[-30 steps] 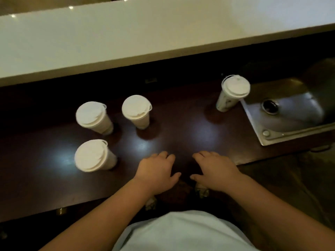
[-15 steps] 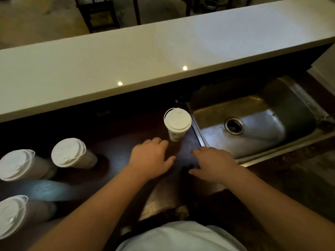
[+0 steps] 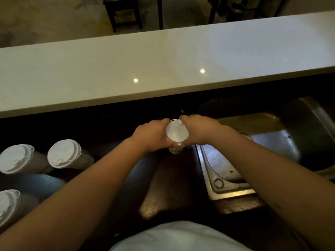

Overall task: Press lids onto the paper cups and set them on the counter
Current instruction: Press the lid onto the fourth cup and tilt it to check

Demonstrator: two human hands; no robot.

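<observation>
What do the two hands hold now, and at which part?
Both the left hand and the right hand grip one lidded paper cup beside the sink, fingers curled around its lid rim.

Most of the white-lidded paper cup (image 3: pixel 176 134) is covered by the left hand (image 3: pixel 152 135) and right hand (image 3: pixel 196 130); whether the lid is seated cannot be told. Two lidded white cups (image 3: pixel 15 161) (image 3: pixel 7 207) are cut by the left edge. The steel sink (image 3: pixel 272 142) is cropped at right.

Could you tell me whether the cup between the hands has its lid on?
Lid on: a white plastic lid covers the white paper cup.
</observation>
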